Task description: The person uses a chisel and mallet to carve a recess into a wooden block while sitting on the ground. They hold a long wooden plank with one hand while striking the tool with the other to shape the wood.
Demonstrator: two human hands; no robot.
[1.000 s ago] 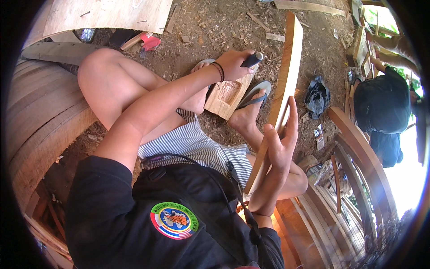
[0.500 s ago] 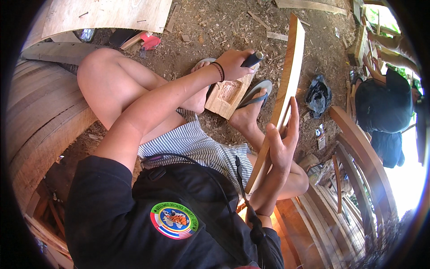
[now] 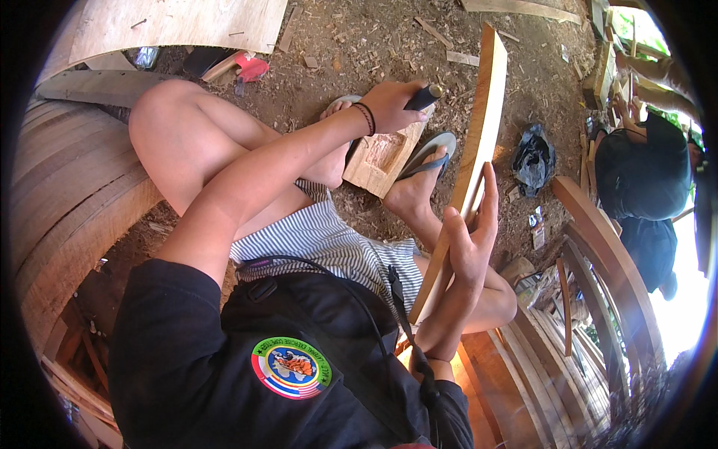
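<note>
My left hand (image 3: 396, 106) is closed around a black cylindrical handle (image 3: 425, 96) with a rounded end; the rest of that tool is hidden. Directly below it, a wooden block (image 3: 364, 179) with a rectangular hollow cut into its top lies on the ground between my feet. A long pale plank (image 3: 482, 112) leans at a slant from my lap, its far end raised. Against its right side my right hand (image 3: 470, 251) steadies it, fingers stretched along the wood and thumb over the near side.
Wood chips cover the dirt floor (image 3: 359, 45). A board with nails (image 3: 172, 26) lies far left, near a red object (image 3: 252, 67). Stacked curved timbers (image 3: 75, 165) stand left and more planks (image 3: 553, 359) right. A black plastic bag (image 3: 533, 161) and another person (image 3: 643, 176) are at right.
Both hands keep practically the same positions, on the black handle and on the plank. The surroundings at right appear shifted very slightly.
</note>
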